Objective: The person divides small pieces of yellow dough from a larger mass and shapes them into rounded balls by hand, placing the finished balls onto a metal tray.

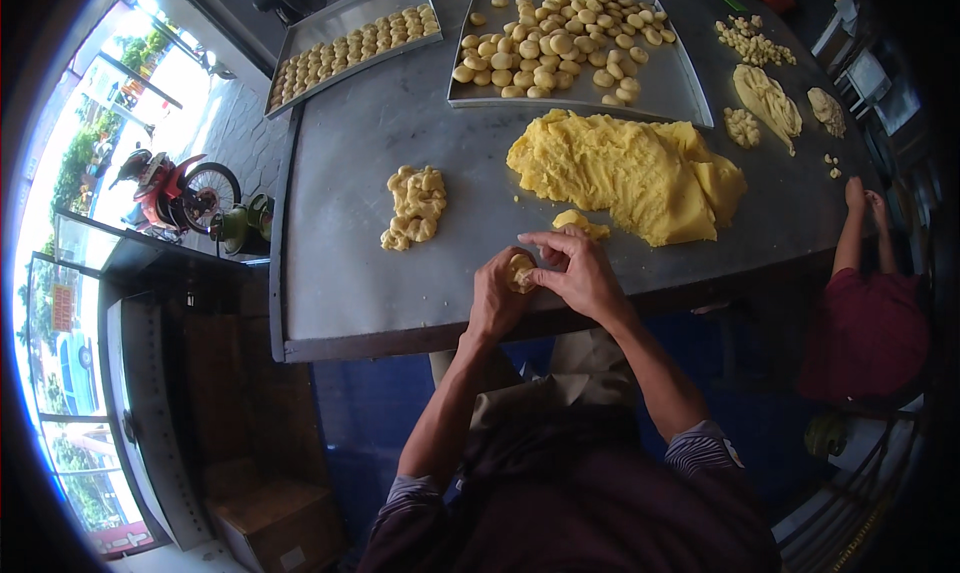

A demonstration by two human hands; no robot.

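Observation:
Near the front edge of the metal table, my left hand (494, 291) is curled around a small piece of pale dough (519, 273). My right hand (588, 278) meets it from the right, its thumb pressing on the dough and its index finger reaching over the top. Just beyond my right fingers lies a small yellow lump (578, 223), partly hidden by them. Behind it sits a big rough mound of yellow filling or dough (630, 178). A cluster of small pale dough pieces (415, 208) rests on the table to the left.
A tray (700, 103) of loose round dough balls and another tray (285, 103) with balls in rows stand at the back. More dough (767, 103) lies at the far right, near another person's hands (866, 201). A motorbike (185, 188) is parked outside on the left.

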